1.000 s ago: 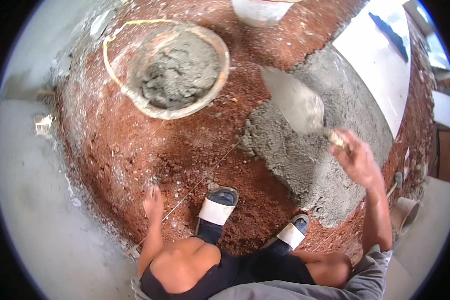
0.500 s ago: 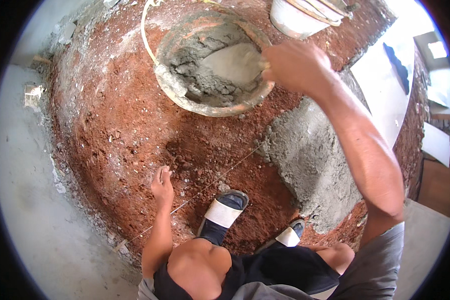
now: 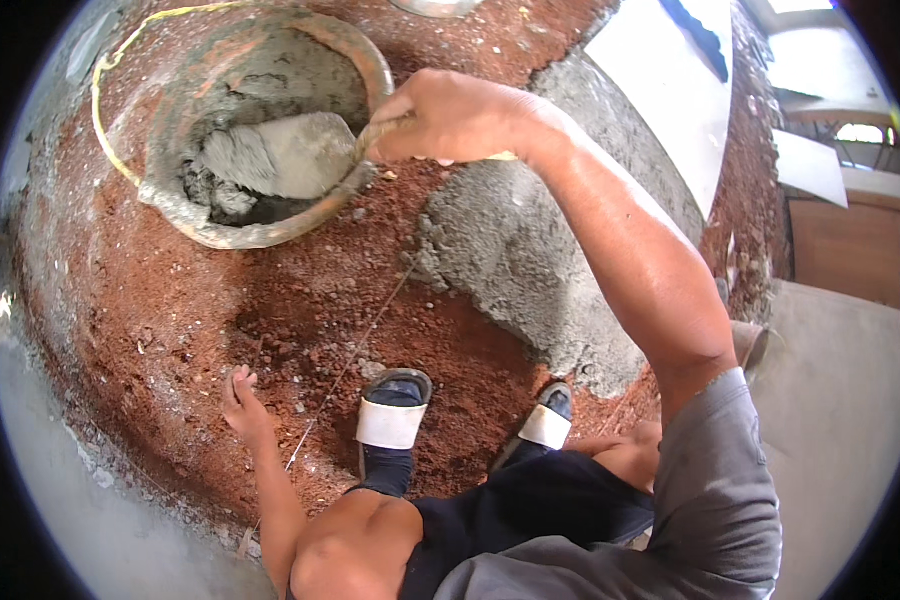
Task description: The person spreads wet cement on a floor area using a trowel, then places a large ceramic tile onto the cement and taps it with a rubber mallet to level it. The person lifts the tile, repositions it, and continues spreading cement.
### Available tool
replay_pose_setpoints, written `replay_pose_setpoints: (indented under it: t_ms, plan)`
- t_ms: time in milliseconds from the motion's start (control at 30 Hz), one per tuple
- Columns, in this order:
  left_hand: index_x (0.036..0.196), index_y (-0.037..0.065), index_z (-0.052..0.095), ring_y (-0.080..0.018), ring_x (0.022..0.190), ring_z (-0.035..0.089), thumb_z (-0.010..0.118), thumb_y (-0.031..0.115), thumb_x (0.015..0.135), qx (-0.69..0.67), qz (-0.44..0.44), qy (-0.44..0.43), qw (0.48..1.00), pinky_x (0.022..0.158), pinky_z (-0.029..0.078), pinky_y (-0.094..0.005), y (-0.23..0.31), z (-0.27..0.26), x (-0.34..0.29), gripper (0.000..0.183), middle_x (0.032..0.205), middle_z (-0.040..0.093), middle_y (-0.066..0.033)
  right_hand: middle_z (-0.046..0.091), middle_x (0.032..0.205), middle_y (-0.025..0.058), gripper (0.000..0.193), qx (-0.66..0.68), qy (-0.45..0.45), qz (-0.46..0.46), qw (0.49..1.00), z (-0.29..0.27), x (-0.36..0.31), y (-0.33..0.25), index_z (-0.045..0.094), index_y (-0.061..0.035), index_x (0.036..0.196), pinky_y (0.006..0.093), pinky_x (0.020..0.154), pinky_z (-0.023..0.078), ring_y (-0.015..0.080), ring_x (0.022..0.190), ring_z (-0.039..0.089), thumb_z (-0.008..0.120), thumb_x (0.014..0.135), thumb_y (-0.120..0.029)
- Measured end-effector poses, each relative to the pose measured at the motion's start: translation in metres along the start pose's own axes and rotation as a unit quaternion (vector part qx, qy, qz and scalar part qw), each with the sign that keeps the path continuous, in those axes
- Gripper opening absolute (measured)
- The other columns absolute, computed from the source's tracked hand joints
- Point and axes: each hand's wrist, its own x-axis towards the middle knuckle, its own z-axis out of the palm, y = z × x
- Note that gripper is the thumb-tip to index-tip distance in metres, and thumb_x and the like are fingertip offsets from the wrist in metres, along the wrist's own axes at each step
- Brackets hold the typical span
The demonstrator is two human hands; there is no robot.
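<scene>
My right hand (image 3: 440, 118) is closed round the handle of a trowel (image 3: 315, 150) at the right rim of a mortar-crusted bucket (image 3: 235, 237). The trowel's broad grey blade reaches inside the bucket, with a lump of wet mortar (image 3: 235, 160) against its far end. More mortar lies below the blade in the bucket. My left hand (image 3: 242, 402) hovers over the red soil left of my left foot, fingers loosely bent and apart, with nothing visible in it.
Grey mortar (image 3: 530, 250) is spread over the red soil (image 3: 170, 330) to the right. A thin string (image 3: 345, 370) runs across the soil near my sandals (image 3: 390, 425). A white board (image 3: 670, 90) lies at the far right. Walls stand on both sides.
The view has swung right, so the bucket appears farther left. The trowel blade has turned and shifted within the bucket, now with mortar at its end. My left hand stays low and empty.
</scene>
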Motion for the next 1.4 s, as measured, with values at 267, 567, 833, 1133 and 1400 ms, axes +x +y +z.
replay_pose_setpoints:
  t_ms: [267,567,833,1133,1400]
  plan:
    - [0.117,-0.004,0.060,-0.0238,0.097,0.066,0.047,0.023,0.100,0.019,0.010,-0.011,1.000,0.088,0.049,-0.0351,0.004,0.008,-0.007,0.034,0.112,0.067,-0.0177,0.068,0.090,0.0058,0.045,0.074,0.160,-0.005,0.984,-0.016,-0.122,0.047,0.067,-0.0119,0.117,0.0312,0.051,0.050,0.0116,0.061,0.058,0.061,0.089,-0.046]
    - [0.119,-0.006,0.058,-0.0224,0.100,0.064,0.048,0.025,0.101,0.046,0.032,-0.042,0.998,0.090,0.048,-0.0352,0.031,0.021,-0.008,0.037,0.115,0.066,-0.0165,0.065,0.094,0.0088,0.040,-0.154,0.273,0.128,0.941,0.141,-0.235,0.111,0.060,-0.0121,0.125,0.0391,0.068,0.054,0.0219,0.078,0.065,0.065,0.090,-0.029]
    - [0.120,-0.006,0.057,-0.0224,0.101,0.064,0.048,0.026,0.101,0.084,0.027,-0.058,0.994,0.091,0.048,-0.0345,0.042,0.027,-0.013,0.038,0.116,0.065,-0.0169,0.065,0.100,0.0102,0.044,-0.015,0.116,0.263,0.958,0.160,-0.235,0.128,0.055,-0.0120,0.131,0.0403,0.077,0.054,0.0230,0.088,0.065,0.053,0.097,-0.040]
    - [0.117,-0.006,0.058,-0.0225,0.100,0.064,0.048,0.023,0.101,0.074,0.019,-0.049,0.996,0.091,0.048,-0.0354,0.026,0.020,-0.020,0.035,0.114,0.065,-0.0159,0.065,0.105,0.0093,0.041,-0.067,0.093,0.351,0.930,0.140,-0.220,0.176,0.056,-0.0192,0.133,0.0364,0.075,0.055,0.0187,0.085,0.064,0.044,0.100,-0.041]
    - [0.118,-0.005,0.059,-0.0227,0.098,0.065,0.048,0.024,0.100,0.114,0.027,-0.043,0.992,0.089,0.049,-0.0347,0.029,0.018,-0.020,0.035,0.111,0.066,-0.0152,0.067,0.099,0.0196,0.051,0.230,0.048,0.343,0.910,0.151,-0.209,0.149,0.051,-0.0034,0.134,0.0378,0.073,0.058,0.0195,0.084,0.067,0.037,0.103,-0.041]
